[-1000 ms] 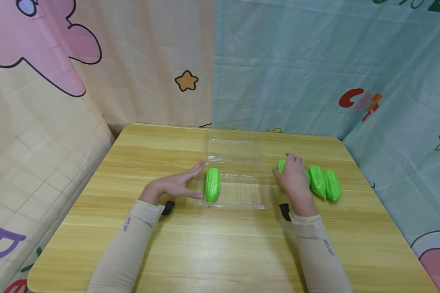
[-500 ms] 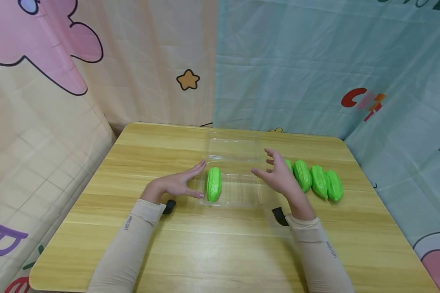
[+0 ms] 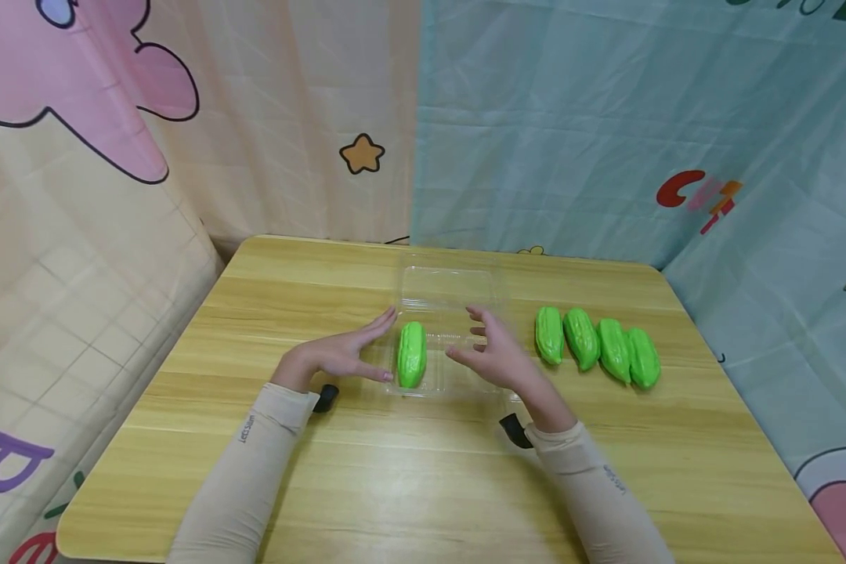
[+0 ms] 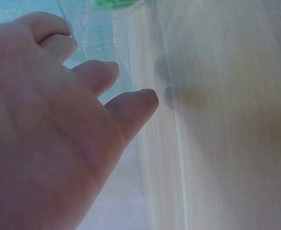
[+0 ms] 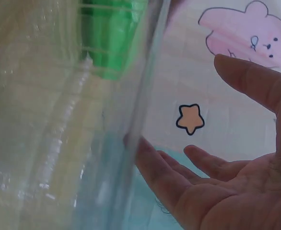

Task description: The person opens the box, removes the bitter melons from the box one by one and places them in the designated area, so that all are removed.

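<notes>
A clear plastic clamshell box (image 3: 440, 384) lies open on the table, its lid (image 3: 447, 283) folded back behind the base. One bright green, ridged, gourd-like fruit (image 3: 412, 355) is inside at the left end. At the box's left side is my left hand (image 3: 333, 354), fingers spread, thumb beside the near left corner; whether it touches the wall I cannot tell. Over the right part of the box is my right hand (image 3: 500, 356), thumb and fingers apart and nothing between them. In the right wrist view the fruit (image 5: 109, 40) shows through the clear wall, near the fingertips.
Several more green fruits (image 3: 582, 338) stand in a row on the table to the right of the box. The wooden table (image 3: 395, 486) has rounded corners. Printed curtains (image 3: 536, 133) hang behind it and along both sides.
My right hand has come off the left end of the fruit row and moved left over the box, holding nothing. The left hand stays in place. The fruits have not visibly moved.
</notes>
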Motion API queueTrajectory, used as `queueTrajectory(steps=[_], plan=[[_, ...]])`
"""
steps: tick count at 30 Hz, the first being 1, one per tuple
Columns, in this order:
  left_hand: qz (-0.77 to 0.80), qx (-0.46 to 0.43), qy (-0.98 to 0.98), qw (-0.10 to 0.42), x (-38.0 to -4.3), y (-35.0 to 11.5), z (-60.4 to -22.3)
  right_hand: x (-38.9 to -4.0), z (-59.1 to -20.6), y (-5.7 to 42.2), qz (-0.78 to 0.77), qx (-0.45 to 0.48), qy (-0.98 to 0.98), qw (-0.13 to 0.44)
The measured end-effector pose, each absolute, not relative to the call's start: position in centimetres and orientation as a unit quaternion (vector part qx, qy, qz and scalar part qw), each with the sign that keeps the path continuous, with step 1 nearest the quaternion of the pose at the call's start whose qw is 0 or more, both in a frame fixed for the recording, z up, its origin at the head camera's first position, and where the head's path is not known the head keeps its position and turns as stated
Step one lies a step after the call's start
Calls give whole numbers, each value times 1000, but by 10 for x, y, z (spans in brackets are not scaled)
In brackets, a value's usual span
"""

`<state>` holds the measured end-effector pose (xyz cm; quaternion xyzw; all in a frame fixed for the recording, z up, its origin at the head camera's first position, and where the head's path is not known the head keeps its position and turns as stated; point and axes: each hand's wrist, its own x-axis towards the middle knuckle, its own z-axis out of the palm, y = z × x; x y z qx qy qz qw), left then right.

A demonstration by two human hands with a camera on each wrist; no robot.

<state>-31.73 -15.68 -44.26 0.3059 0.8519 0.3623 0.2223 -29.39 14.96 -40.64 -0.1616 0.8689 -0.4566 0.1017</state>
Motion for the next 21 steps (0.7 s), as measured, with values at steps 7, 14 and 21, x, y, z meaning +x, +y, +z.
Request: queueTrajectory(steps=[7,14,21], plan=[[361,309,853,218,-317,-157,-443,-288,-423,126,-476,-210,847,114],[358,309,854,216,-317,-155,-443,-285,-438,111,-466,-255,836,134],[365,309,850,221,-316,-154,-442,-285,-445,108,-394,-270,866,151]])
